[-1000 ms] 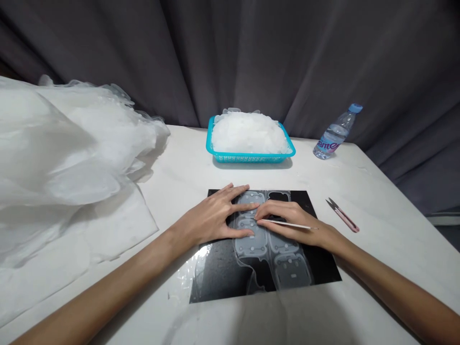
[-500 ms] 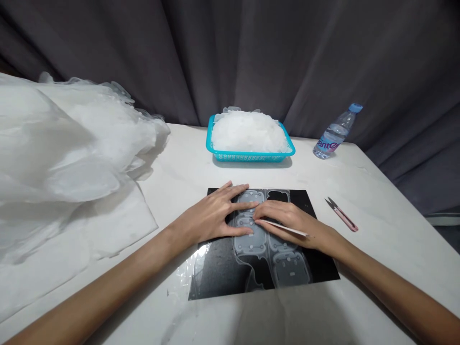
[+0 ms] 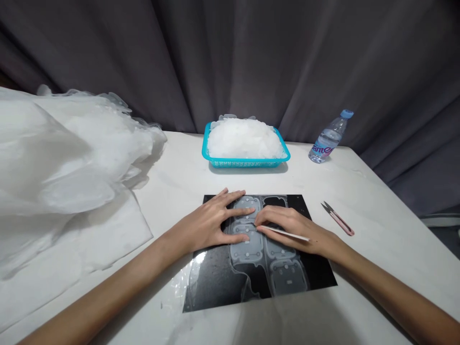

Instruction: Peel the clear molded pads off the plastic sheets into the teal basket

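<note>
A black rectangular mat lies before me, with a clear plastic sheet of rounded, moulded panels on it. Spread fingers of my left hand press flat on the sheet's left part. From the right, my right hand pinches a thin pale stick-like tool close to its front end. Its tip is hidden by the fingertips, which rest on the sheet between two panels, just right of my left fingers. I cannot make out the tool's exact kind.
Beyond the mat stands a blue plastic basket heaped with translucent pieces. A water bottle is at the back right, with pink thread snips nearer. A large pile of translucent sheets covers the table's left side.
The whole view has shifted slightly, so the scene sits lower and further left. My right hand has slid a little rightward along the sheet with the tool; my left hand stays put.
</note>
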Available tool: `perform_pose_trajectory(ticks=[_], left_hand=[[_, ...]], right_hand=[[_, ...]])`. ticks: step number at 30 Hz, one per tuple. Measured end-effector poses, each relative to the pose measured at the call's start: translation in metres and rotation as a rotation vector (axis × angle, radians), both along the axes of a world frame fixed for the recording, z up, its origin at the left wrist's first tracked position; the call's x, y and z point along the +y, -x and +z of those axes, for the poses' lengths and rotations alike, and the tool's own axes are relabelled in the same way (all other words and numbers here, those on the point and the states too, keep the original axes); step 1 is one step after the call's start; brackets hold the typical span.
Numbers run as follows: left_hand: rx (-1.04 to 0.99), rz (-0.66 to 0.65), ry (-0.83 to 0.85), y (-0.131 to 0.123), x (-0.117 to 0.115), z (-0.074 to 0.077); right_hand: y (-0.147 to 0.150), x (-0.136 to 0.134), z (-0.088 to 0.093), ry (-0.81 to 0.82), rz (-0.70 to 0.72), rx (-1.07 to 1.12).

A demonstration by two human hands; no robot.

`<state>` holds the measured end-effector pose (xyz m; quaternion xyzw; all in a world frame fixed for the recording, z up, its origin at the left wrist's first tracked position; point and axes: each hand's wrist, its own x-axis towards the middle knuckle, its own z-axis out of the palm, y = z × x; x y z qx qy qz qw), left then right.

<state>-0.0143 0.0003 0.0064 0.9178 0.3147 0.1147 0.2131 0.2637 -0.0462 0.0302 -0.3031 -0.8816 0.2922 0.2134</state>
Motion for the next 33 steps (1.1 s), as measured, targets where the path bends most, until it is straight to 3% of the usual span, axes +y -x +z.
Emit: perform_pose_trajectory(ticks=[3,8,12,14,17,19,21,24,26,30,32,33], left_hand=[[-0.011,-0.003,0.0,-0.001,0.001,0.0],[-0.015,-0.015,0.002,-0.003,0.001,-0.001],[-0.067,0.059,0.101,0.0,0.0,-0.006],[-0.083,0.083,0.161,0.001,0.0,-0.009],[-0.059,0.056,0.223,0.002,0.0,-0.012],[-0.036,0.051,0.259,0.001,-0.001,-0.011],[-0.015,0.065,0.291,0.001,-0.003,-0.009],[0.006,0.072,0.291,0.0,-0.004,-0.004],[-0.009,0.069,0.25,-0.001,-0.005,0.001],[-0.148,0.183,0.152,-0.009,-0.01,0.019],[-0.258,0.309,0.241,-0.018,-0.012,0.027],[-0.318,0.364,0.372,-0.023,-0.013,0.03]], right_hand=[[0.006,0.002,-0.007,-0.166,0.029,-0.044],[0.016,0.001,-0.03,-0.571,-0.049,-0.201],[0.02,-0.003,-0.037,-0.647,0.007,-0.299],[0.021,-0.001,-0.033,-0.554,0.024,-0.231],[0.016,0.023,-0.022,-0.196,-0.016,-0.031],[0.007,0.054,-0.012,0.069,-0.151,0.124],[-0.007,0.09,-0.002,0.231,-0.398,0.311],[-0.03,0.125,0.014,0.27,-0.478,0.39],[-0.038,0.125,0.023,0.29,-0.468,0.39],[-0.028,0.087,0.028,0.381,-0.398,0.359],[-0.016,0.067,0.026,0.418,-0.394,0.403],[-0.01,0.058,0.026,0.435,-0.39,0.428]])
